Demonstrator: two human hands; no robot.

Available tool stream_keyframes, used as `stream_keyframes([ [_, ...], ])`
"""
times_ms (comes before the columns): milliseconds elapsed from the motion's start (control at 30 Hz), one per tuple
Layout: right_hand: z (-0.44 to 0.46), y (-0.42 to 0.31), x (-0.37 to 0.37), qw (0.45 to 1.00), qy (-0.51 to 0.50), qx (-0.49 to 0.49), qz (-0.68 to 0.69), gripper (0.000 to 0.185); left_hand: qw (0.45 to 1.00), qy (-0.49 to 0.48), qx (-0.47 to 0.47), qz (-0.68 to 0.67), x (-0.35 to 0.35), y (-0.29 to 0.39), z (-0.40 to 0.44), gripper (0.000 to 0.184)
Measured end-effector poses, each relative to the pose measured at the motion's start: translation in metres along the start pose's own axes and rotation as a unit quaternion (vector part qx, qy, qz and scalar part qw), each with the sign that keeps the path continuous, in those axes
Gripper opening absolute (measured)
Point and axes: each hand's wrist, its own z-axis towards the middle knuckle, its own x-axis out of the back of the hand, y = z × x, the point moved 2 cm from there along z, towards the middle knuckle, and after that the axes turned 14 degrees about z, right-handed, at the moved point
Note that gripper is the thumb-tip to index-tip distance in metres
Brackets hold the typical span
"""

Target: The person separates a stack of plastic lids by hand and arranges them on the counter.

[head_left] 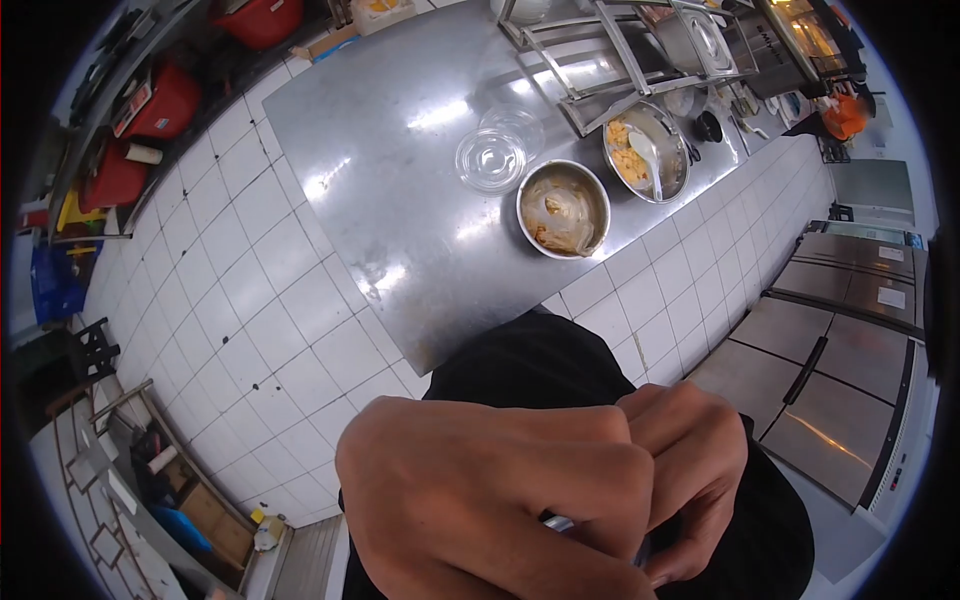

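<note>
Close to the camera, my left hand is at the bottom centre with its fingers curled. Just to its right and partly behind it is my right hand, its fingers bent and pressed together. A small shiny bit shows between the fingers, too hidden to name. Beyond the hands, on the steel table, stand a metal bowl with brownish residue and a metal pot with orange-yellow food and a white spoon. Clear round plastic lids lie left of the bowl.
A metal rack and steel containers occupy the table's far right. Red tubs line a shelf at upper left. A steel refrigerator stands at the right. White floor tiles surround the table.
</note>
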Motion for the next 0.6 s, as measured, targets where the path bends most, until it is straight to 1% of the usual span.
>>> stream_keyframes([
  [67, -0.001, 0.001, -0.002, 1.0, 0.016, 0.02, -0.008, 0.026, 0.996, -0.051, 0.077, -0.009, 0.01, 0.009, 0.005, 0.005],
  [100, -0.001, 0.002, -0.002, 0.999, 0.023, 0.028, -0.014, 0.026, 0.99, -0.08, 0.117, -0.018, 0.017, 0.013, 0.005, 0.008],
  [133, 0.0, 0.002, -0.001, 0.999, 0.019, 0.031, -0.02, 0.026, 0.979, -0.116, 0.161, -0.039, 0.029, 0.015, 0.005, 0.021],
  [200, 0.001, 0.002, 0.002, 0.998, 0.009, 0.039, -0.038, 0.027, 0.964, -0.155, 0.202, -0.07, 0.036, 0.014, 0.006, 0.032],
  [333, 0.003, 0.006, 0.002, 0.997, 0.03, 0.051, -0.056, 0.029, 0.967, -0.145, 0.202, -0.055, 0.041, 0.015, 0.008, 0.022],
  [500, 0.011, 0.017, -0.002, 0.991, 0.059, 0.104, -0.055, 0.031, 0.979, -0.122, 0.153, -0.053, 0.038, 0.006, 0.009, 0.014],
  [600, 0.004, 0.008, -0.008, 0.99, 0.071, 0.026, -0.116, 0.03, 0.989, -0.099, 0.105, -0.04, 0.039, 0.0, 0.008, 0.01],
])
